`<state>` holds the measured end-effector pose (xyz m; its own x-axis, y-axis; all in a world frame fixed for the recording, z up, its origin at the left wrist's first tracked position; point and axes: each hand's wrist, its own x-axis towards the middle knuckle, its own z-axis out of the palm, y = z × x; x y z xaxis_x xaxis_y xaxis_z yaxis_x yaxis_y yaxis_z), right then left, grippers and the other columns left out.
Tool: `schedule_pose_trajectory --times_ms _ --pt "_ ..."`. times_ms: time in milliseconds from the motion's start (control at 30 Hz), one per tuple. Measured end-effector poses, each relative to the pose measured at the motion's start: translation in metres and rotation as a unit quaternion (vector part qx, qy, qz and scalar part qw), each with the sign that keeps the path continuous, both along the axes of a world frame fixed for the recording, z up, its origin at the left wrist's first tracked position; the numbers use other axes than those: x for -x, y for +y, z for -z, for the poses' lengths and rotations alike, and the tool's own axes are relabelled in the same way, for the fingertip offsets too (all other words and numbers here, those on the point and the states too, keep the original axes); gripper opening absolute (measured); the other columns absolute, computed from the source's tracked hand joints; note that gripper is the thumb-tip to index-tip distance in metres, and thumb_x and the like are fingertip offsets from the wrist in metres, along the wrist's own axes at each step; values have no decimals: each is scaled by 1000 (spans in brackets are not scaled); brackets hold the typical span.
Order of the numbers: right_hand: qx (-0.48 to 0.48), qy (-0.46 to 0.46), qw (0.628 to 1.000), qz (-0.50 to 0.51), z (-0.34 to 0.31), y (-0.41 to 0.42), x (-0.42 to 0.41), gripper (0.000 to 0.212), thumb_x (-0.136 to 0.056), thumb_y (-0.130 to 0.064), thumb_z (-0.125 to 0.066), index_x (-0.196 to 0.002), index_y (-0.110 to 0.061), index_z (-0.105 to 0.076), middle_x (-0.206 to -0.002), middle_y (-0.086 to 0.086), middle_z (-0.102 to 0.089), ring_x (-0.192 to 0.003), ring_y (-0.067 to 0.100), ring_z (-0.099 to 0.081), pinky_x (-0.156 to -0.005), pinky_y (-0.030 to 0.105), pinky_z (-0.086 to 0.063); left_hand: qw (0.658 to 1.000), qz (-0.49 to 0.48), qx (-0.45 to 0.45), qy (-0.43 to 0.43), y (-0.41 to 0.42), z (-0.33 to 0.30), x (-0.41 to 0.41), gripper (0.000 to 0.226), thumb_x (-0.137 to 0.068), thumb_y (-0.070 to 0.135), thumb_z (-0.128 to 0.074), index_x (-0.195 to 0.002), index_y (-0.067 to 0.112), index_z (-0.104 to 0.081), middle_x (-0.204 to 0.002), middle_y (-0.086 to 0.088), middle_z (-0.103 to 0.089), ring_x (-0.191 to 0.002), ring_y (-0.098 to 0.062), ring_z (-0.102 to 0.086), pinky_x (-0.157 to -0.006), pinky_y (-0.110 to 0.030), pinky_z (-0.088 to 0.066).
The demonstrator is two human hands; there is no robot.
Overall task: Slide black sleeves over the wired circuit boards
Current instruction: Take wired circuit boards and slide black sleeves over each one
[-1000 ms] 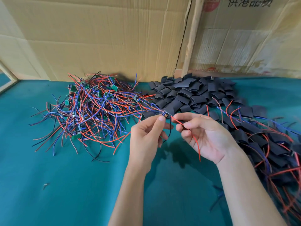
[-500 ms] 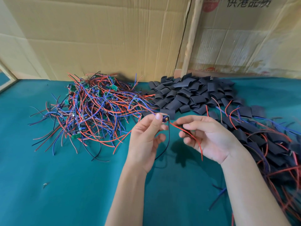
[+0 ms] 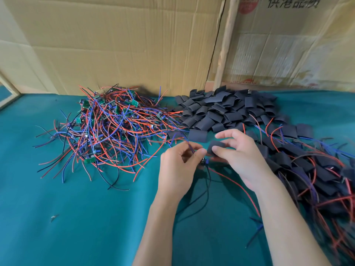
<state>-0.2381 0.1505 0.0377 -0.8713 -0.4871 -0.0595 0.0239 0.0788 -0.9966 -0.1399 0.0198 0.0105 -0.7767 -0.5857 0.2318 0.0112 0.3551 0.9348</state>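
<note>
- The black and red wires [image 3: 208, 187] of the board in hand trail down toward the person, over the teal cloth [image 3: 86, 217].
- The left hand [image 3: 179, 169] pinches a small wired circuit board [image 3: 205, 161] between thumb and fingers; only a dark corner of it shows below the fingertips, with a blue lead arching over the knuckles.
- The right hand [image 3: 238, 156] now grips a black sleeve [image 3: 218, 146] between thumb and forefinger — half a second ago it held only the red wire and no sleeve.
- That change means, in my judgement, that the pick-up is done and the threading comes next: the sleeve's mouth sits just beside the board, not yet over it.
- The sleeve looks like a short, flattened tube of matte dark material, its open end facing the left hand; it will likely need a squeeze to open before the board goes in.
- To the right lies a heap of finished boards [image 3: 317, 169], sleeves on and wires trailing.
- Farther back sit the pile of loose sleeves [image 3: 226, 108] and, to its left, the tangle of unsleeved boards [image 3: 107, 127] — still large, so much work remains.
- Cardboard sheets [image 3: 124, 41] stand behind everything.
</note>
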Motion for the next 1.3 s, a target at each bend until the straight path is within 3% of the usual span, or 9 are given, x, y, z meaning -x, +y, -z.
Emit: schedule_pose_trajectory --times_ms 100,167,233,400,567,733,900,1100,1300 --pt "-25 26 999 -10 1 -1 -1 24 -89 4 -70 -104 -14 -63 -81 6 -76 -62 19 -74 -53 25 -54 999 6 38 -25 -1 1 -2 12 -96 30 -66 -89 24 -74 -60 5 -65 -55 -13 -66 -59 -25 -50" --pt "-52 57 997 7 1 -1 2 20 -87 -3 -73 -98 -18 -65 -74 0 -76 -55 13 -66 -50 25 -47 997 21 67 -42 2 1 -2 26 -100 35 -59 -84 18 -70 -60 2 -63 -47 -7 -63 -51 -19 -43" --pt "-30 58 998 17 -1 1 3 19 -87 -4 -73 -93 -20 -67 -73 0 -76 -54 12 -62 -52 24 -44 993 23 101 -56 3 0 -3 39 -102 40 -54 -75 13 -62 -58 -1 -62 -44 -8 -59 -51 -24 -43" --pt "47 40 997 -44 -3 -3 -1 17 -85 -2 -75 -93 -17 -69 -76 6 -74 -58 18 -63 -51 24 -48 986 20 141 -87 6 -4 -2 43 -103 41 -51 -73 10 -52 -56 -6 -48 -68 -38 -48 -59 -43 -41" --pt "97 -38 989 -109 -6 -2 -2 25 -77 -13 -73 -101 -10 -69 -86 15 -74 -66 24 -67 -61 27 -55 985 17 152 -86 5 -5 -2 39 -103 37 -52 -72 13 -54 -53 0 -39 -68 -34 -42 -55 -38 -32" --pt "128 -66 978 -153 -7 5 0 29 -84 -5 -77 -107 -7 -60 -104 25 -73 -70 28 -68 -66 31 -59 986 28 148 -73 3 -5 -4 41 -103 36 -53 -70 13 -49 -54 2 -33 -58 -19 -27 -49 -30 -24" --pt "135 -37 988 -69 -8 3 -1 32 -80 -8 -80 -104 -7 -59 -86 14 -73 -67 30 -70 -60 30 -58 986 7 148 -72 4 -6 -3 46 -103 39 -51 -70 8 -44 -56 -2 -29 -59 -19 -24 -51 -34 -24" --pt "262 -59 963 36 -10 0 2 19 -89 3 -71 -106 -2 -65 -91 13 -67 -80 35 -75 -72 34 -61 991 -71 90 -71 4 -4 -1 46 -103 41 -49 -85 1 -65 -69 -22 -58 -65 -36 -47 -62 -47 -45" --pt "275 -57 957 69 -11 0 3 11 -94 3 -66 -100 -5 -63 -85 8 -74 -84 34 -76 -76 36 -61 990 -98 81 -68 6 -4 0 46 -102 40 -48 -85 0 -65 -67 -24 -55 -60 -22 -35 -61 -48 -42"
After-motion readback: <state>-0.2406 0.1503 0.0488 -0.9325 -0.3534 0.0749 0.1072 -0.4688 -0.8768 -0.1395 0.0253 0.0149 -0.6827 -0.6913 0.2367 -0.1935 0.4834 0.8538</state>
